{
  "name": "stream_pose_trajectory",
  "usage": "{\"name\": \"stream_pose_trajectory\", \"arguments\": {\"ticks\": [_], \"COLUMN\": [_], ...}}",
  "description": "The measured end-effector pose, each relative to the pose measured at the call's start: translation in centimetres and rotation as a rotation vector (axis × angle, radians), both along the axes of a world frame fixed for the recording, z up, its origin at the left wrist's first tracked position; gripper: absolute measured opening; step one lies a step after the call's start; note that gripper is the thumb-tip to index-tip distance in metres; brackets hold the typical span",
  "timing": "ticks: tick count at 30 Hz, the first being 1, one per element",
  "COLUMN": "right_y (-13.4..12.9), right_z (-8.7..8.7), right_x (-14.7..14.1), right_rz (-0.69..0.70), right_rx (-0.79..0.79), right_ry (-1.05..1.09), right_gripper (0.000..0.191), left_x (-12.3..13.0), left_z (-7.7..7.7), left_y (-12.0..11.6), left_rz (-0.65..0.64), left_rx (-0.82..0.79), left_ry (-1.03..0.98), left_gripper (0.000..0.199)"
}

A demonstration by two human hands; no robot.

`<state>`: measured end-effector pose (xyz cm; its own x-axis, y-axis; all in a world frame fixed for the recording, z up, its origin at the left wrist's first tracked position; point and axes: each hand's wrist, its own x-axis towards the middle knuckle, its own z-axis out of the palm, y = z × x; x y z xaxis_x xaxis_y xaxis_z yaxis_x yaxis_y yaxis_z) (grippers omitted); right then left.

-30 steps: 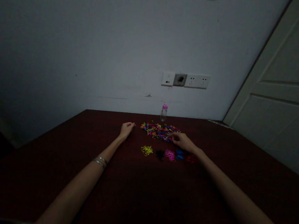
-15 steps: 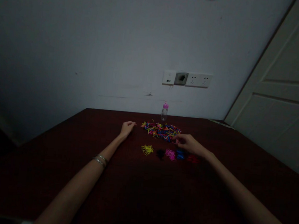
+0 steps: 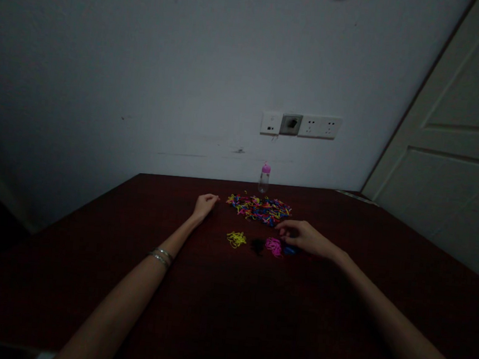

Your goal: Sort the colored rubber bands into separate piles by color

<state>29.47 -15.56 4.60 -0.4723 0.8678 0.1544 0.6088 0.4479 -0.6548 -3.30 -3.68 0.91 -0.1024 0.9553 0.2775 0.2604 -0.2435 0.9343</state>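
Note:
My left hand (image 3: pixel 206 205) rests on the table with its fingers curled closed. Whatever lies inside those fingers, if anything, is hidden. Just right of it spreads a mixed heap of small colourful rubber bands (image 3: pixel 262 209). My right hand (image 3: pixel 304 236) hovers at the near right edge of this heap, thumb and forefinger apart, with no band visible between them. Below it are a pink pile of bands (image 3: pixel 274 247) and a blue pile (image 3: pixel 290 250), partly covered by the hand. Farther left lie a dark pile (image 3: pixel 257 246) and a yellow pile (image 3: pixel 236 239).
A small clear bottle with a pink cap (image 3: pixel 264 179) stands behind the heap. The dark red table (image 3: pixel 211 305) meets a pale wall (image 3: pixel 190 74) bearing socket plates (image 3: pixel 319 127). A panelled door (image 3: pixel 456 142) is at the right. The light is dim.
My right hand has drawn slightly nearer and to the right, its thumb and forefinger spreading, and now covers the red pile and part of the blue one. My left hand stays put.

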Motion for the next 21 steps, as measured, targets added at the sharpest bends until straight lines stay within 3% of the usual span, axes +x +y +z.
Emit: {"name": "stream_pose_trajectory", "arguments": {"ticks": [10, 14, 21], "right_y": [1.8, 2.1, 2.3], "right_z": [-0.9, -1.6, -2.4], "right_x": [8.0, 8.7, 8.8], "right_rz": [-0.357, -0.425, -0.426], "right_rx": [0.113, 0.119, 0.126], "right_ry": [-0.022, -0.099, -0.153], "right_gripper": [0.034, 0.033, 0.031], "left_x": [1.4, 3.0, 5.3], "left_z": [0.2, 1.0, 2.0], "left_y": [-0.2, -1.4, -3.5], "left_rz": [-0.016, -0.061, -0.104], "left_rx": [0.193, 0.166, 0.073], "left_ry": [0.379, 0.578, 0.816], "left_gripper": [0.029, 0.026, 0.021]}}
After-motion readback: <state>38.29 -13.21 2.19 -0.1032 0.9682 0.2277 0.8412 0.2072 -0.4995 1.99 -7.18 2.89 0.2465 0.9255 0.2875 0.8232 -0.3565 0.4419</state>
